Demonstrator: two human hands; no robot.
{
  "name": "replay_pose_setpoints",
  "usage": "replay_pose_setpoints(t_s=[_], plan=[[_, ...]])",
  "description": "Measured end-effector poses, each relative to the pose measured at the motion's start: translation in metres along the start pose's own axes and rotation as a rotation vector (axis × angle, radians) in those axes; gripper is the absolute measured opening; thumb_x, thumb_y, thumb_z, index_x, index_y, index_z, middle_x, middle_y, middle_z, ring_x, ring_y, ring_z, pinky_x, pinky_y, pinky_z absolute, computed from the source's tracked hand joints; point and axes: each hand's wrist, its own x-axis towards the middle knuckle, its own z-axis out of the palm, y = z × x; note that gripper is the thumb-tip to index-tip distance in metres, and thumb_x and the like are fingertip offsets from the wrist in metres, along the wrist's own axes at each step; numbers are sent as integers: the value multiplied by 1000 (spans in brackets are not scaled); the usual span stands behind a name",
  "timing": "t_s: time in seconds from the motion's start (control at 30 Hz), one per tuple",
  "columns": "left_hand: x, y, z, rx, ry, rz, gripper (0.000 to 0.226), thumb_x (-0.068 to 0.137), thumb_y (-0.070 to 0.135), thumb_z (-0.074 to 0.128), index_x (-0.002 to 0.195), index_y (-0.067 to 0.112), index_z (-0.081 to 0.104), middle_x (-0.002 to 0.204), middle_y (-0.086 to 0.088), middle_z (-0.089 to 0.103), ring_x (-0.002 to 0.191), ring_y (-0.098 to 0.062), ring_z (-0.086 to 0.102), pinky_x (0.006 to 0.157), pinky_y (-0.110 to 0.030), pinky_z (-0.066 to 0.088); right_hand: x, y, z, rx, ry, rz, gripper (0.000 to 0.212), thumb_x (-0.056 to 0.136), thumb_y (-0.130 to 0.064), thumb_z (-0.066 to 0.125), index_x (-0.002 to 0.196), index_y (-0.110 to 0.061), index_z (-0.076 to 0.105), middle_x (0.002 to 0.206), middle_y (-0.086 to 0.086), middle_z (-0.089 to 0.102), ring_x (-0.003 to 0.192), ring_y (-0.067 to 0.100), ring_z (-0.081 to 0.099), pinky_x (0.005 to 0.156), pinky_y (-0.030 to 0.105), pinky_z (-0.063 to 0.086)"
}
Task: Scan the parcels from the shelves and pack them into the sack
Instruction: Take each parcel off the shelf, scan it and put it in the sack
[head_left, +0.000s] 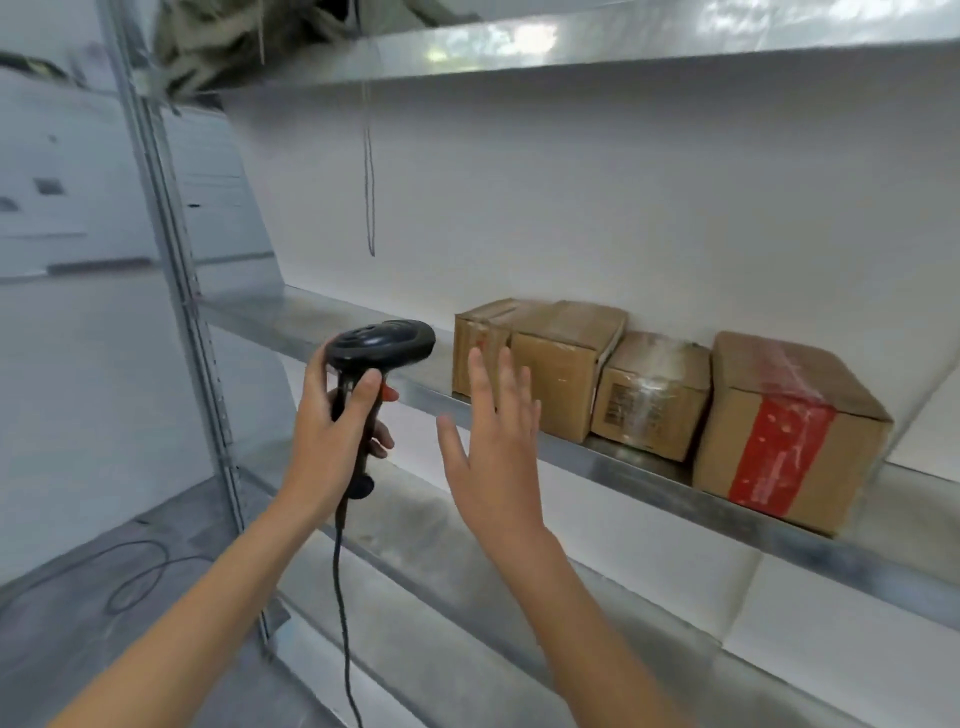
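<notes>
Left hand (332, 431): nearest the camera, at 9 o'clock of frame centre; fingers and thumb wrapped round the grip of a black handheld barcode scanner (382, 343), one fingertip on its orange trigger.
Scanner: head points toward 3 o'clock, at the row of boxes; black cable (340, 587) hangs from the grip's base toward 6 o'clock.
Right hand (493, 452): fingers straight and spread, palm toward the shelf, holding nothing; raised in front of the leftmost box, contact cannot be told.
Metal shelf (623, 462): holds four cardboard parcels in a row, from 12 to 3 o'clock of the right hand.
Leftmost box (480, 338): clear tape over the top and front; touches the next one.
Second box (566, 364): plain brown.
Third box (652, 395): lowest, clear-taped, dark printed label on its front; print too blurred to read.
Red-taped box (789, 431): largest, at the 3 o'clock end, one wide red tape band over top and front.
Upper shelf (519, 52): crumpled olive fabric (249, 41) at 11 o'clock; a thin cord (370, 197) hangs below.
</notes>
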Motion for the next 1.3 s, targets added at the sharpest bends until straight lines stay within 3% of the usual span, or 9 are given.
replay_pose_setpoints(t_s=[0.17, 0.3, 0.4, 0.7, 0.9, 1.07, 1.17, 1.3], plan=[[63, -9, 12, -15, -5, 52, 53, 96, 38, 58, 143, 22, 39, 93, -8, 71, 52, -23, 60, 49, -34, 51, 59, -7, 2, -146, 20, 8, 68, 105, -36, 41, 159, -29, 0, 167, 1, -11, 153, 26, -16, 123, 44, -9], [105, -25, 19, -48, -52, 36, 51, 100, 33, 57, 146, 28, 36, 95, -9, 71, 53, -22, 61, 52, -33, 51, 91, -12, 16, -365, 13, 48, 72, 106, -40, 36, 158, -27, -11, 165, 7, -22, 151, 35, -21, 118, 46, -18], [136, -39, 21, -91, -91, 42, 50, 100, 34, 57, 145, 31, 37, 92, -6, 71, 53, -22, 60, 51, -33, 52, 111, -12, 26, -482, 5, 123, 73, 106, -41, 35, 157, -27, -15, 163, 9, -27, 148, 39, -26, 116, 47, -20], [210, -65, 5, -203, -334, 56, 57, 93, 43, 57, 145, 32, 37, 95, -6, 71, 54, -21, 60, 53, -32, 52, 165, -25, 71, -700, -30, 424, 75, 105, -49, 33, 159, -22, -11, 165, 14, -19, 148, 45, -22, 116, 54, -18], [230, -80, -5, -271, -451, 16, 44, 99, 34, 55, 140, 30, 40, 95, -9, 70, 52, -20, 59, 50, -32, 52, 183, -19, 84, -828, -80, 735, 72, 102, -50, 40, 154, -3, 24, 160, 25, 22, 148, 46, 15, 119, 59, -4], [228, -88, -10, -378, -483, -60, 40, 100, 31, 55, 138, 28, 42, 93, -10, 70, 50, -18, 56, 48, -30, 49, 189, -29, 79, -811, -66, 757, 54, 99, -44, 47, 145, -16, 40, 151, 12, 37, 137, 40, 33, 115, 58, 20], [226, -88, -10, -429, -479, -101, 39, 101, 30, 55, 137, 27, 42, 94, -10, 69, 51, -20, 57, 49, -31, 52, 186, -35, 78, -757, 10, 718, 37, 97, -40, 48, 128, -20, 53, 140, 8, 47, 126, 38, 41, 106, 52, 31], [221, -93, -12, -472, -446, -186, 42, 101, 33, 54, 139, 24, 41, 94, -9, 71, 69, -25, 72, 72, -37, 61, 176, -47, 93, -714, 82, 624, 31, 94, -41, 51, 117, -21, 56, 133, 4, 51, 118, 35, 43, 99, 45, 34]])
